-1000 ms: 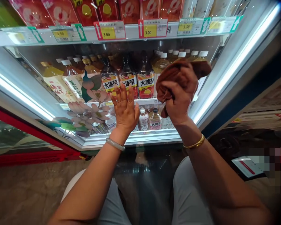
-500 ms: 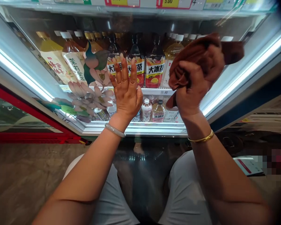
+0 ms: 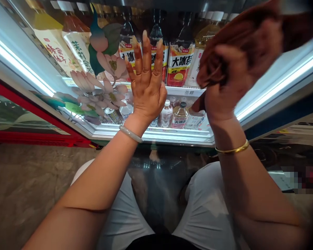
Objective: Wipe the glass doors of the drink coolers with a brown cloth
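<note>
left hand (image 3: 147, 88): flat, fingers spread and pointing up, palm against the glass door (image 3: 75, 52) of the drinks cooler; grip apart, holds nothing; pale bangle (image 3: 130, 134) on the wrist
right hand (image 3: 228, 88): raised at the upper right of the door, blurred; grip clamped on a bunched brown cloth (image 3: 240, 33); gold bangle (image 3: 232, 150) on the wrist
brown cloth: wadded in the right fist, up against the glass near the door's right edge, upper end running out of frame; cannot tell how much of it touches the glass
glass door: shut, lit strips down both sides, flower sticker (image 3: 104, 80) on its left half, just left of the left hand
behind glass, upper shelf: iced tea bottles (image 3: 178, 62) with red and yellow labels between the two hands; pale-label tea bottles (image 3: 54, 45) further left
behind glass, lower shelf: small bottles (image 3: 173, 114) low between the wrists
person: crouched in front of the door, light trousers (image 3: 206, 208), both knees in view
floor (image 3: 28, 187): brown stone look, left of the knees
</note>
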The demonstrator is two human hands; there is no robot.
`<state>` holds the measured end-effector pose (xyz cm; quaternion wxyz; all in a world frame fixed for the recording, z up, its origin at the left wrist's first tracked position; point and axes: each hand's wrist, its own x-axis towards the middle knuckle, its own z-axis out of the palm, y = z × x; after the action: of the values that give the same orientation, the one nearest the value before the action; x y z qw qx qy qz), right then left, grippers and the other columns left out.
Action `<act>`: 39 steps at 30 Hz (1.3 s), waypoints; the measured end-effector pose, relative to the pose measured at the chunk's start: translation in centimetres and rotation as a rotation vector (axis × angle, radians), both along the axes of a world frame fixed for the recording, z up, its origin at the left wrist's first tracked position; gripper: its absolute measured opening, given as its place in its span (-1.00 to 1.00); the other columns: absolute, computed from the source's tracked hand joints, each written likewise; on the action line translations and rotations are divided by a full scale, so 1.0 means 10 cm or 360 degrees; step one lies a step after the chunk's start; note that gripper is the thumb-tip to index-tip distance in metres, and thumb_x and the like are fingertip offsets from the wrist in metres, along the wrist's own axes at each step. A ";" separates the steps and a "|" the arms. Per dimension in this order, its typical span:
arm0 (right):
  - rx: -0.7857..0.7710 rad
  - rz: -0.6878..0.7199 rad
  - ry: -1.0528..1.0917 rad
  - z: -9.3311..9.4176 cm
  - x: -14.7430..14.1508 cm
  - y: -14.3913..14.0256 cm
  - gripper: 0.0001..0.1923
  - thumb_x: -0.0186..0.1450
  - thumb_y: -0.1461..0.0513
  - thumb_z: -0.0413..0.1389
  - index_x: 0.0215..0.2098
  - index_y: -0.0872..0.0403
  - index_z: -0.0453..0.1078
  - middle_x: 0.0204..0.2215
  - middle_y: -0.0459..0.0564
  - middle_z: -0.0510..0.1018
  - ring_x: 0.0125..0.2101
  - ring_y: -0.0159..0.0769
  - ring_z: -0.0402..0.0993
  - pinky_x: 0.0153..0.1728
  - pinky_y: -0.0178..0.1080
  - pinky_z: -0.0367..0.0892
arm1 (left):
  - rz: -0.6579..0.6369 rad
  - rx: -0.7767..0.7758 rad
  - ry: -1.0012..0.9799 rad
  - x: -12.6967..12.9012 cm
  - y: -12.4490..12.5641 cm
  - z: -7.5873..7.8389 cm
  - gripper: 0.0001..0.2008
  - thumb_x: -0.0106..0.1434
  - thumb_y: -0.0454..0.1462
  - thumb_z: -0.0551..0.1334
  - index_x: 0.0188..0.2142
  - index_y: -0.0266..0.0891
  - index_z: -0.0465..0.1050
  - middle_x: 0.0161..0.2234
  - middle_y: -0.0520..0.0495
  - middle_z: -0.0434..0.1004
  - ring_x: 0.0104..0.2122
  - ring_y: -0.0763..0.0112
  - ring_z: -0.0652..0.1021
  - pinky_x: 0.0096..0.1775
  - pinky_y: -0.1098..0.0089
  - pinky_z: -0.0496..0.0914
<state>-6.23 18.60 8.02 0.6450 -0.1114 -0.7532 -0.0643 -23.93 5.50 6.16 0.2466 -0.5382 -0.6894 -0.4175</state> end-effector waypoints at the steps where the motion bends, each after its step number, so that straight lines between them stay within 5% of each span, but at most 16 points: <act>1: 0.0062 -0.0059 0.0154 0.04 -0.02 -0.01 -0.70 0.48 0.12 0.10 0.10 -0.04 0.55 0.31 0.07 0.28 0.41 0.05 0.10 0.43 0.22 0.01 | 0.0005 0.0001 0.0010 0.00 0.01 -0.01 -0.24 0.38 -0.18 0.12 0.50 0.16 -0.11 0.53 0.38 -0.36 0.50 0.42 -0.40 0.47 0.12 -0.53; 3: 0.0211 -0.0148 0.0265 0.00 -0.13 -0.10 -0.72 0.47 0.14 0.11 0.08 -0.07 0.56 0.26 0.04 0.35 0.37 0.02 0.21 0.39 0.17 0.15 | 0.0009 0.0006 0.0038 -0.01 0.03 -0.03 -0.24 0.37 -0.20 0.12 0.51 0.08 -0.09 0.54 0.30 -0.39 0.51 0.37 -0.40 0.45 0.10 -0.56; 8: 0.0499 -0.0070 -0.0247 -0.39 -0.36 -0.29 -0.71 0.45 0.18 0.11 0.10 -0.20 0.50 0.18 -0.09 0.45 0.31 -0.13 0.30 0.34 0.08 0.31 | -0.0047 0.0060 0.0076 -0.06 0.01 -0.05 -0.27 0.39 -0.16 0.11 0.51 -0.03 -0.03 0.55 0.14 -0.34 0.50 0.24 -0.39 0.45 0.05 -0.56; 12: 0.0381 -0.0078 -0.0081 -0.22 -0.20 -0.15 -0.72 0.45 0.17 0.11 0.09 -0.16 0.51 0.23 0.00 0.39 0.30 -0.10 0.32 0.30 0.01 0.34 | -0.0029 0.0044 0.0056 -0.07 -0.07 -0.02 -0.26 0.38 -0.19 0.12 0.51 -0.05 -0.02 0.55 0.10 -0.28 0.51 0.14 -0.36 0.46 -0.03 -0.53; 16: 0.0137 -0.0165 0.0345 -0.02 -0.21 -0.13 -0.63 0.40 0.22 0.15 0.16 0.00 0.50 0.29 0.18 0.29 0.37 0.10 0.20 0.36 0.18 0.19 | 0.0038 0.0070 0.0112 -0.09 -0.14 0.00 -0.23 0.36 -0.25 0.13 0.52 -0.01 -0.06 0.55 0.15 -0.31 0.52 0.19 -0.34 0.47 -0.04 -0.50; 20: 0.0273 -0.0025 0.0070 -0.30 -0.47 -0.36 -0.58 0.37 0.29 0.12 0.17 -0.09 0.48 0.25 0.07 0.37 0.41 0.03 0.11 0.40 0.12 0.17 | 0.0081 0.0088 0.0180 -0.16 -0.18 -0.02 -0.23 0.38 -0.21 0.11 0.52 -0.06 -0.10 0.54 0.18 -0.39 0.52 0.18 -0.33 0.49 0.01 -0.48; 23: 0.0356 0.0086 -0.0254 -0.46 -0.57 -0.45 -0.56 0.39 0.29 0.10 0.18 -0.18 0.45 0.18 -0.04 0.46 0.33 -0.10 0.24 0.40 0.06 0.21 | 0.0119 0.0090 0.0252 -0.23 -0.22 -0.02 -0.22 0.37 -0.23 0.10 0.52 -0.17 -0.10 0.54 0.12 -0.47 0.51 0.15 -0.34 0.49 0.04 -0.46; 27: 0.0199 0.0137 -0.0038 -0.18 -0.48 -0.33 -0.61 0.44 0.26 0.06 0.18 -0.19 0.45 0.26 -0.04 0.34 0.36 -0.04 0.20 0.39 0.20 0.15 | 0.0124 0.0140 0.0305 -0.30 -0.30 -0.01 -0.17 0.32 -0.31 0.13 0.53 -0.19 -0.12 0.54 0.01 -0.46 0.51 0.15 -0.36 0.48 -0.02 -0.48; 31: 0.0061 -0.0055 0.0374 0.08 -0.55 -0.32 -0.66 0.45 0.22 0.07 0.16 -0.03 0.47 0.30 0.13 0.23 0.40 0.07 0.09 0.38 0.27 0.09 | 0.0091 0.0152 0.0296 -0.36 -0.37 -0.03 -0.15 0.31 -0.34 0.13 0.53 -0.10 -0.15 0.54 0.05 -0.41 0.51 0.14 -0.32 0.49 -0.05 -0.45; 37: 0.0423 0.0065 -0.0131 -0.35 -0.90 -0.66 -0.65 0.41 0.29 0.08 0.09 -0.16 0.49 0.14 -0.02 0.51 0.33 -0.13 0.26 0.37 0.10 0.26 | 0.0119 0.0173 0.0363 -0.49 -0.41 -0.09 -0.13 0.35 -0.29 0.11 0.54 -0.01 -0.29 0.52 0.16 -0.53 0.51 0.21 -0.33 0.49 -0.02 -0.43; 39: 0.0428 0.0128 -0.0182 -0.34 -0.89 -0.65 -0.64 0.41 0.30 0.08 0.10 -0.18 0.50 0.13 -0.04 0.52 0.27 -0.15 0.34 0.35 0.09 0.30 | 0.0143 0.0173 0.0392 -0.52 -0.43 -0.09 -0.15 0.36 -0.29 0.09 0.54 -0.07 -0.28 0.52 0.15 -0.55 0.51 0.21 -0.33 0.50 0.03 -0.43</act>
<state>-15.14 12.11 4.62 0.6123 0.0100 -0.7771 -0.1448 -29.09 1.22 5.27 0.3766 -0.5397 -0.6537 -0.3737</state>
